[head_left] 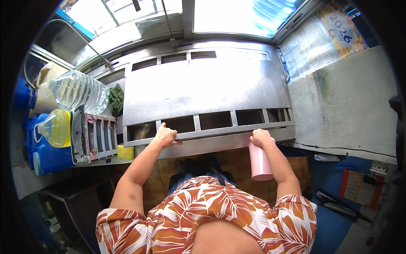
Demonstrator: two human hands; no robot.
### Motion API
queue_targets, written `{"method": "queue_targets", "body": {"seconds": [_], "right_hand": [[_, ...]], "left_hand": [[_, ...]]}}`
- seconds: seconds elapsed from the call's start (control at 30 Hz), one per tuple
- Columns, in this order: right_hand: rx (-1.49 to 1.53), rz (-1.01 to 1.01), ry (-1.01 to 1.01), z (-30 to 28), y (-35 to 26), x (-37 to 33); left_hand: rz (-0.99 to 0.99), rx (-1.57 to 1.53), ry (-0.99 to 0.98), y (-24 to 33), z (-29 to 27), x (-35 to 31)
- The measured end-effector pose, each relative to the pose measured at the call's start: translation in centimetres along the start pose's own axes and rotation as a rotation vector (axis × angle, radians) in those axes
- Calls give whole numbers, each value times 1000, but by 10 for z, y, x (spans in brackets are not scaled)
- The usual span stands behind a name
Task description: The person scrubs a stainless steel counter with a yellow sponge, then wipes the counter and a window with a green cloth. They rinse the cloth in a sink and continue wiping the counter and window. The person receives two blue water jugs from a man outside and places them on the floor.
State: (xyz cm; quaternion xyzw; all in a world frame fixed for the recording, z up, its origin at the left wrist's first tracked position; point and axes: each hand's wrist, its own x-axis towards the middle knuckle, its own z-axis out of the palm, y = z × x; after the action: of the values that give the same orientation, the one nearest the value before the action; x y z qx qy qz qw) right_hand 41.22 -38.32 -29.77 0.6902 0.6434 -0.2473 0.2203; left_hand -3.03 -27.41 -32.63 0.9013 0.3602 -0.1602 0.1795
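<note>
My left hand (166,135) grips the front bar of a shiny metal frame (218,128), its fingers curled at the bar near a slot. The frame runs along the near side of a wide stainless-steel panel (203,91) with rows of rectangular openings at front and back. At the right end of that front edge, my right hand (262,138) is closed around the upper end of a pink cylindrical container (259,163). The container hangs down in front of the counter edge, tilted slightly. Whether it has a handle is hidden by my hand.
Left of the panel are a large clear bottle (80,92), a yellowish bottle (58,129), a blue jug (55,148), a slatted rack (101,135), a green cloth (116,100) and a yellow sponge (125,152). A calendar (321,36) and dark cable (338,148) are at right.
</note>
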Motion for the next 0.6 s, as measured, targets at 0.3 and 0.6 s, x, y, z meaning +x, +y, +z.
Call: {"method": "queue_targets", "body": {"seconds": [0.3,0.6], "right_hand": [[193,103,188,-31,5,-41],[109,65,479,-103,10,-92]], "left_hand": [[-19,94,-164,1,20,15],[35,92,-154,-2,41,25]]}}
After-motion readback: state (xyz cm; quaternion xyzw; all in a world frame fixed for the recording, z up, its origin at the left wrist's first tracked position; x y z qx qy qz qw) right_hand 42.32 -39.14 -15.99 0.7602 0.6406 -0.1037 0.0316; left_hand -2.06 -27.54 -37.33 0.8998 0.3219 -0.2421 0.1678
